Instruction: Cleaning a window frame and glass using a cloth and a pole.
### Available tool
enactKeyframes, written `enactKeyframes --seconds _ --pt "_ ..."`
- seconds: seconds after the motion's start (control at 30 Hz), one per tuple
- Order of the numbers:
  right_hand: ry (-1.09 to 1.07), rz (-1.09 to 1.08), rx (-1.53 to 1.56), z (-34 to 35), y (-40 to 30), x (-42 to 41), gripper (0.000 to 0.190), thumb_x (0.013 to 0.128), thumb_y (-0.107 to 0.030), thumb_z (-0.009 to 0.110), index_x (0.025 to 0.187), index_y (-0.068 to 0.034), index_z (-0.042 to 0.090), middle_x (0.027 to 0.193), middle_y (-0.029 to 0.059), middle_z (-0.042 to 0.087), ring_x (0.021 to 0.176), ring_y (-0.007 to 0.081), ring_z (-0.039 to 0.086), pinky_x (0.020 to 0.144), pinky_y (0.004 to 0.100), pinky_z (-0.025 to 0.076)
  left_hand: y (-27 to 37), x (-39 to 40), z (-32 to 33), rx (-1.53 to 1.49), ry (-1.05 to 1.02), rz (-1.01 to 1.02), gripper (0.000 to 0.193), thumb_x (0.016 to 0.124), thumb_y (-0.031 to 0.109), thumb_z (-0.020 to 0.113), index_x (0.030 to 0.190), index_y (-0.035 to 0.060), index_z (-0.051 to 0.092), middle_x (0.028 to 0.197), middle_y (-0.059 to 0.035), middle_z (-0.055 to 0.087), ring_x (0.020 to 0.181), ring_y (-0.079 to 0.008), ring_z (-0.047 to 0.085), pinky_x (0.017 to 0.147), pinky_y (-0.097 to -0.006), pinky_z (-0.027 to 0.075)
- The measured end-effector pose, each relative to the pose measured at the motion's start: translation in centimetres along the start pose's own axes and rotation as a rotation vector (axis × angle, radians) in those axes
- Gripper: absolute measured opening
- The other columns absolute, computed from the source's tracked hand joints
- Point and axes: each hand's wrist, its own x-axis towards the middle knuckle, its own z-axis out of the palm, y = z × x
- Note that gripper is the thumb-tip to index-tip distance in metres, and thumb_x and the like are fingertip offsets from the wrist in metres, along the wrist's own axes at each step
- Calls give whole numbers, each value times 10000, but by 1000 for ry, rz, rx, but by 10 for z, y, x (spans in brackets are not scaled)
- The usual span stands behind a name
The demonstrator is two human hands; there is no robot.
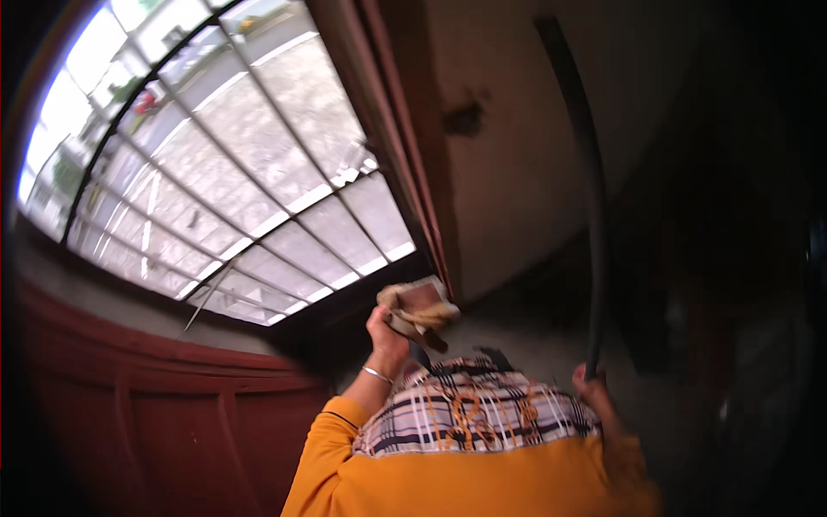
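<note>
My left hand (389, 339), with a light bracelet at the wrist, is closed around a crumpled bundle (420, 307) in beige and dull pink. The bundle looks like cloth, perhaps work gloves, but blur hides its exact kind. Over on the right, my right hand (591, 382) grips the lower end of a long dark pole (596, 226). The pole rises towards the top of the picture and looks bent there; whether it is truly curved I cannot tell. Between my hands is the plaid, chain-patterned front of my orange top (478, 413).
A barred metal grille (258, 236) opens onto bright paving at the left. Below it stands a dark red panelled wooden surface (174, 426). A reddish-brown frame (404, 142) borders a dim wall (504, 194) with a dark patch. Deep shadow hides the right side.
</note>
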Motion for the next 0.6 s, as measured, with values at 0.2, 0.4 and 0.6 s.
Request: enactKeyframes --seconds 0.2,0.4,0.6 --pt "22 129 91 -11 -26 -4 171 698 -220 660 775 -70 639 679 59 632 666 176 627 624 310 494 15 6 4 64 -174 -54 409 826 203 424 1144 -12 566 1163 -141 601 1119 -281 542 1025 -395 375" --pt "30 180 133 -5 14 -18 125 733 -121 642 821 -34 627 622 26 592 505 111 557 496 267 468 0 10 -12 179 -181 -189 416 838 224 440 1159 -14 558 1172 -134 598 1123 -294 537 1026 -416 376" --pt "8 267 41 7 37 -17 187 713 -138 672 840 -11 621 710 61 617 636 169 600 614 293 494 0 13 -23 204 24 -189 376 851 214 456 1137 -2 571 1163 -123 602 1122 -281 537 1024 -413 376"
